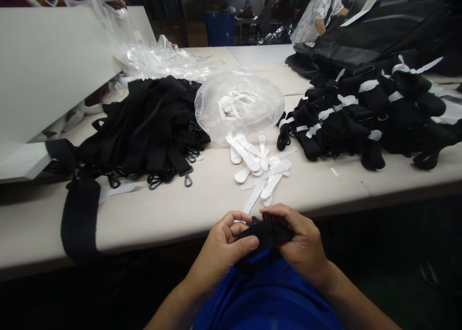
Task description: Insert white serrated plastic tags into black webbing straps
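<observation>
Pinching a black strap, left fingers and right fingers face white tabs, a plastic bag and 2 strap piles

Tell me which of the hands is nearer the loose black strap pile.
Left. The left hand is in front and to the right of the loose black strap pile; the right hand is farther right.

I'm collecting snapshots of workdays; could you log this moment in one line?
left hand: holding black strap | right hand: holding same strap | on table: loose white strips
</observation>
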Tool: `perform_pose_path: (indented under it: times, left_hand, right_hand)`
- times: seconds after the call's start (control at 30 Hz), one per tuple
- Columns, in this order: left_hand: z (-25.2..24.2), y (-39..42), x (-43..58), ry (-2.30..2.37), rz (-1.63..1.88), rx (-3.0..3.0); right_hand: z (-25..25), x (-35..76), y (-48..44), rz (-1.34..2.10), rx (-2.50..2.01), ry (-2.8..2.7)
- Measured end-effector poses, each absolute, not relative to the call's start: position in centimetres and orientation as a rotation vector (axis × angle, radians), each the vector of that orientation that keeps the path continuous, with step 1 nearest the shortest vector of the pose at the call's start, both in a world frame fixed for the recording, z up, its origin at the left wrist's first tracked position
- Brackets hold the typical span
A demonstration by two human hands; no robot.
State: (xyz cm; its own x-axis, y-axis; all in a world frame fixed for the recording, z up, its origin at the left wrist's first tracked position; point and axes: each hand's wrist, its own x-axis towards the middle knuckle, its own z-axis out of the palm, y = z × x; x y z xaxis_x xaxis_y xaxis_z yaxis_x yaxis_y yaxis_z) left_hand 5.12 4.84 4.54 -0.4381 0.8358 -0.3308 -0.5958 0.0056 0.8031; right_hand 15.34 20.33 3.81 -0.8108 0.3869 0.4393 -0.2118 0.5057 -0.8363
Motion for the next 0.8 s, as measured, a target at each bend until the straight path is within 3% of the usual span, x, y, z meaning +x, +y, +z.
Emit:
perform_pose_path:
  times: [0.53,0.8]
  left_hand:
    - [3.6,6.3,5.6,0.564,1.880,-0.066]
    - [4.2,5.7,5.0,0.887,1.768,0.081]
  right_hand:
    - [3.1,14.3,19.6,1.330,0.064,-2.172]
    - [2.6,14.2,18.9,1.197,0.011,-2.231]
